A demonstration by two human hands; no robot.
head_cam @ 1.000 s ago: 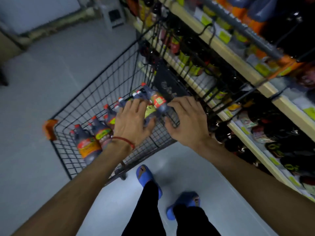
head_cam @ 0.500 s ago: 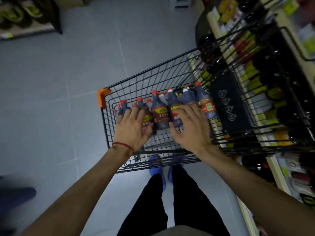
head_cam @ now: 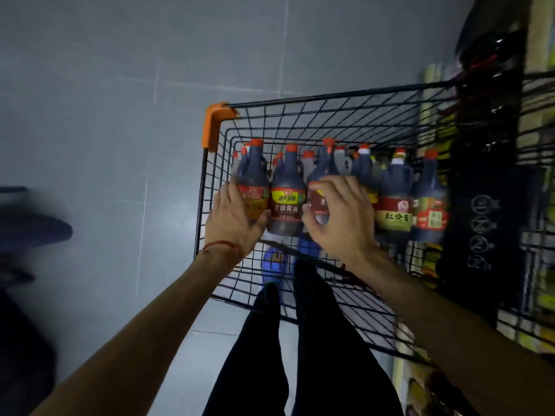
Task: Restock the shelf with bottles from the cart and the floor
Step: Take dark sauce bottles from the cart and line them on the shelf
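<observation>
Cart [head_cam: 216, 121], left hand [head_cam: 234, 220] seemingly holding end bottle [head_cam: 253, 175], right hand [head_cam: 345, 217] gripping third bottle [head_cam: 319, 202]

A red cord bracelet [head_cam: 222, 246] circles the left wrist; black trousers [head_cam: 318, 340], blue slippers [head_cam: 272, 262].

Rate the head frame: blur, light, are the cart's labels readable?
Head view: dim, bluish light, no glare; shelf at the right edge and dark shape at the left edge smeared by motion blur; yellow-label bottle print readable; left hand gripping the end bottle and right hand gripping the red-label bottle fairly sharp; bottles toward the right side of the cart look softer.
</observation>
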